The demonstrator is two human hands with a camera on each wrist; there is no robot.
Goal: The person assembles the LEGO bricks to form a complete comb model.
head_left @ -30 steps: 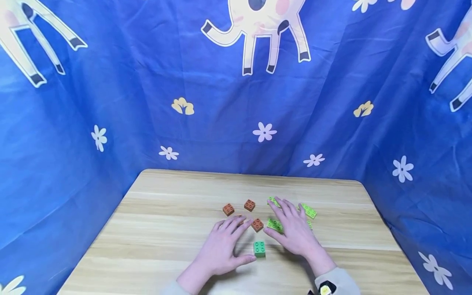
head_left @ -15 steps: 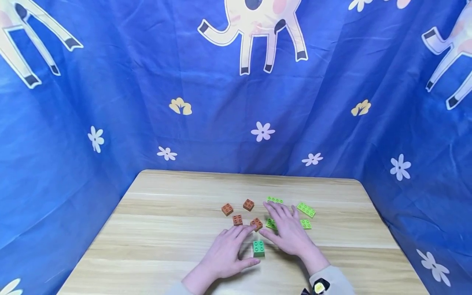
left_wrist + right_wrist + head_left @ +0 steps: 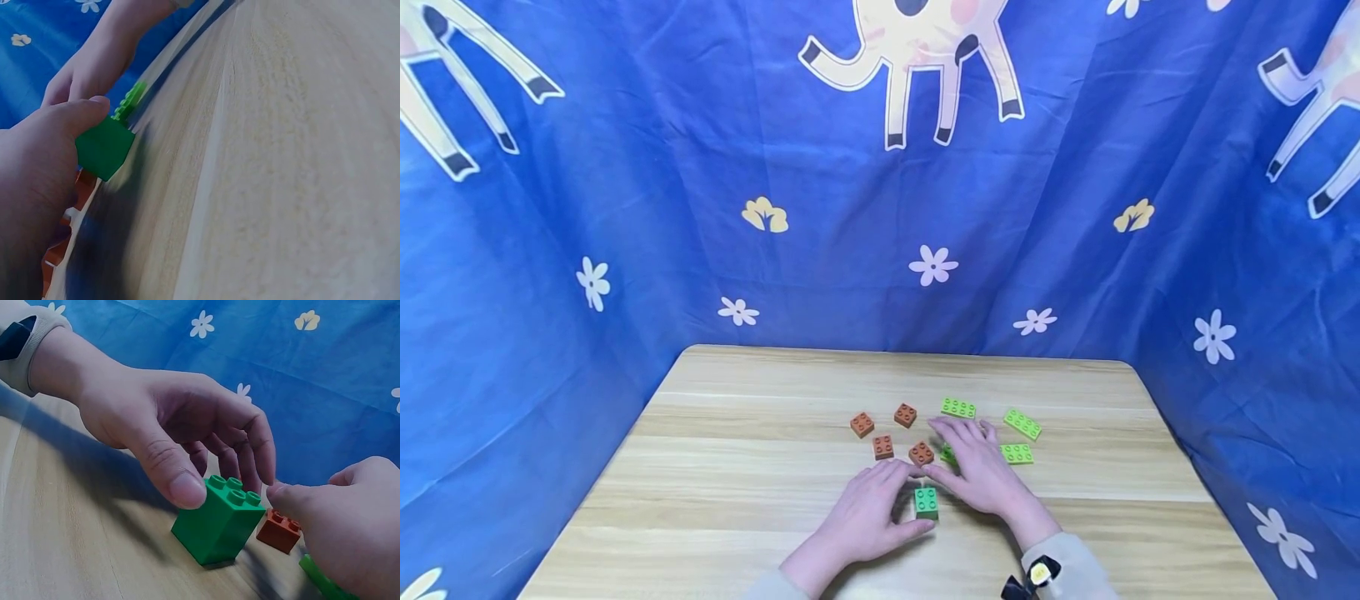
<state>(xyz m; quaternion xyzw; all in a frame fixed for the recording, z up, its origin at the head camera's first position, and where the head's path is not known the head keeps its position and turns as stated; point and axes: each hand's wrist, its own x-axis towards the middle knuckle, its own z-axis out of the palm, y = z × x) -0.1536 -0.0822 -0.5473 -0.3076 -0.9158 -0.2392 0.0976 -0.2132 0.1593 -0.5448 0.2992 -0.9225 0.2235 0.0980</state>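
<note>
A tall green toy brick (image 3: 927, 503) with studs on top stands on the table in front of me. My left hand (image 3: 868, 512) curves around it, thumb on the near side and fingers beyond; in the right wrist view the thumb overlaps the brick's upper edge, and contact is unclear. My right hand (image 3: 977, 471) is held over a lime brick (image 3: 949, 454), mostly hidden beneath it, with the fingers loosely extended. The two index fingertips nearly meet in the right wrist view, where a brown brick (image 3: 279, 531) lies behind the green one.
Several brown square bricks, one at the far left (image 3: 862, 425), lie beyond my left hand. More lime bricks surround my right hand: one behind (image 3: 958, 407), one at right (image 3: 1017, 454), another farther back (image 3: 1022, 423). A blue patterned curtain (image 3: 850, 283) encloses the wooden table (image 3: 700, 467).
My left hand has shifted right, around the green brick, uncovering a brown brick. My right hand has drifted left and slightly nearer, uncovering more of the lime bricks. The bricks stay put.
</note>
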